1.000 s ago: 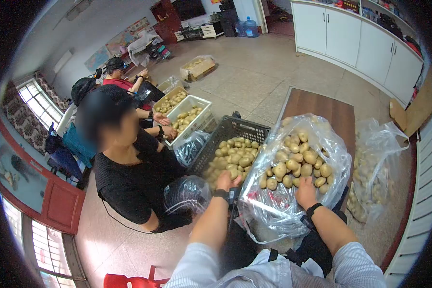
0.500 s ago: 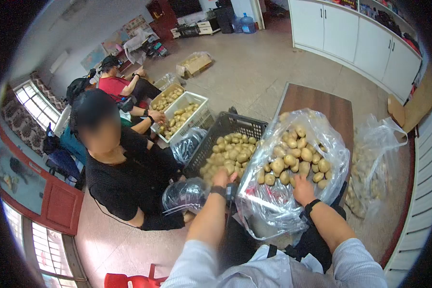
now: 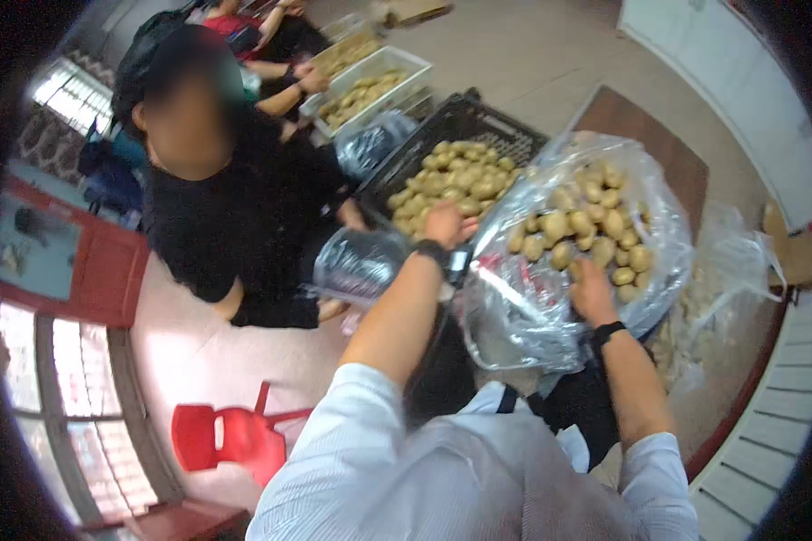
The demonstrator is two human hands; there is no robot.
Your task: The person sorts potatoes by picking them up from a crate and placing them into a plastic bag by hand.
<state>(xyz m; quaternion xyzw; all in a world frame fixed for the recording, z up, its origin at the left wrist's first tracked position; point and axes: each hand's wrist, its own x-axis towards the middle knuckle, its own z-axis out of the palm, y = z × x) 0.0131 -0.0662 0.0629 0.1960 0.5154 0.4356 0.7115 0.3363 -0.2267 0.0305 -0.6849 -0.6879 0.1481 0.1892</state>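
Note:
My left hand is at the near edge of a black crate, beside the potatoes inside it. Its fingers are partly spread, and no potato shows in its grasp. My right hand lies at the near side of a potato pile in a clear plastic bag. The fingers of that hand reach down among the potatoes and bag folds, so what they hold, if anything, cannot be made out. The bag lies open on a brown board.
A person in black sits at the left by a wrapped dark bundle. Beyond are a white crate of potatoes and other people. A red chair stands at lower left, another clear bag at right.
The view has tilted downward, so the crate, bag and hands appear higher and the red chair shows more. Both hands remain at the same containers.

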